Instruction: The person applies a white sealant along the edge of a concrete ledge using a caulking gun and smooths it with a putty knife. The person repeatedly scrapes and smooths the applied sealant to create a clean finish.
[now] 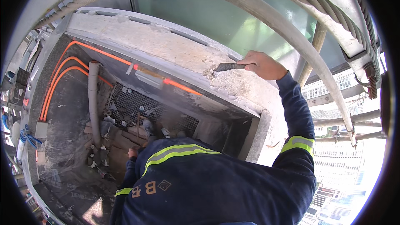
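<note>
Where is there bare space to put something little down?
On the pale ledge, left of the dark tool, there's a bare stretch between the green glass and the orange pipe. It's crowded where the right hand holds that tool, and down below, where scraps lie beside the grey pipe.

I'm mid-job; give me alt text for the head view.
The right hand holds a dark tool to a rough, pale ledge, greenish glass beyond. The left hand is low, its grip unclear. Orange pipes line the dark recess below.
</note>
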Demonstrator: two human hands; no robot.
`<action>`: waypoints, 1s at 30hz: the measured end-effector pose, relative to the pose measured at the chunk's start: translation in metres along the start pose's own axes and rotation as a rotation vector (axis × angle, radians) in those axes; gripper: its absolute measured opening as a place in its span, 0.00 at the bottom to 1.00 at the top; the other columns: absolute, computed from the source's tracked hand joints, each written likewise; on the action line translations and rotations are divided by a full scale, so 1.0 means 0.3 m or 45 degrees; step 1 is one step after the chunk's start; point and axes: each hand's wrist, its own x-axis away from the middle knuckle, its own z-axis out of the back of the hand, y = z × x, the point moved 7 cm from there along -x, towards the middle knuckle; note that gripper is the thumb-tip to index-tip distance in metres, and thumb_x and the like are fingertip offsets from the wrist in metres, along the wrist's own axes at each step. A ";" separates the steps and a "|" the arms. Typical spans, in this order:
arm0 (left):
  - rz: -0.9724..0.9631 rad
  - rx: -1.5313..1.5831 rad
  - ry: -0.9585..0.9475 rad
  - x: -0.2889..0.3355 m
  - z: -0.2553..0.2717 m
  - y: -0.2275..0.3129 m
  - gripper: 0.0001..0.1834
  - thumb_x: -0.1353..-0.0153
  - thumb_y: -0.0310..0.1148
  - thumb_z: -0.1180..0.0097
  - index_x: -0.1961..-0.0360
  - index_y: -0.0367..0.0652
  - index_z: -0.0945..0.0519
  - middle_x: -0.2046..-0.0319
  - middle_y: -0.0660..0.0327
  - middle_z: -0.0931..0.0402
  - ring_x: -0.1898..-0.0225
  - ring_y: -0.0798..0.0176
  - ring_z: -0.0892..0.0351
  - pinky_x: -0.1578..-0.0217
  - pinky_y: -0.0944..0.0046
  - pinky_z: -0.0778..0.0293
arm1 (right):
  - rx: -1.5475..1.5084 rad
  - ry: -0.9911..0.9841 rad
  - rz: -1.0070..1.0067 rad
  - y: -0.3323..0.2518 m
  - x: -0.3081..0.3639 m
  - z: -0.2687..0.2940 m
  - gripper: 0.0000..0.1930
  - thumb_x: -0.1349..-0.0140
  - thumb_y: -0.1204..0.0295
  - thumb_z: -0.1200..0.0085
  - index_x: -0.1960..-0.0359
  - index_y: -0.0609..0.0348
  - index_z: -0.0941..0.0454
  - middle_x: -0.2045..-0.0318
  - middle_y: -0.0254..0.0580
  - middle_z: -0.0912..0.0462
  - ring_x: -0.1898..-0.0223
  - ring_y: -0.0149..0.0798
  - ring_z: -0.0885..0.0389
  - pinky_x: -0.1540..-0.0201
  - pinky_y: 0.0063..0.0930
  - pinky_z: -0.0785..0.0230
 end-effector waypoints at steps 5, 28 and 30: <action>0.057 -0.020 0.056 -0.007 0.049 -0.052 0.16 0.41 0.47 0.38 0.59 0.51 0.11 0.62 0.49 0.14 0.58 0.44 0.14 0.54 0.49 0.20 | -0.288 0.329 -0.011 0.064 0.040 -0.164 0.18 0.37 0.75 0.41 0.45 0.51 0.16 0.57 0.46 0.19 0.54 0.48 0.20 0.49 0.38 0.30; 0.113 -0.007 0.075 0.066 0.012 -0.034 0.20 0.40 0.50 0.42 0.63 0.44 0.13 0.62 0.49 0.15 0.56 0.42 0.17 0.55 0.47 0.22 | -0.080 0.382 -0.012 0.088 0.122 -0.117 0.17 0.39 0.77 0.42 0.47 0.55 0.16 0.62 0.47 0.20 0.61 0.48 0.21 0.55 0.37 0.29; 0.189 -0.069 0.080 0.080 0.027 -0.037 0.18 0.40 0.48 0.42 0.62 0.44 0.13 0.62 0.49 0.15 0.56 0.41 0.16 0.55 0.47 0.21 | -0.175 0.435 -0.064 0.049 0.105 -0.108 0.17 0.39 0.76 0.42 0.47 0.56 0.16 0.62 0.47 0.20 0.61 0.48 0.21 0.55 0.38 0.30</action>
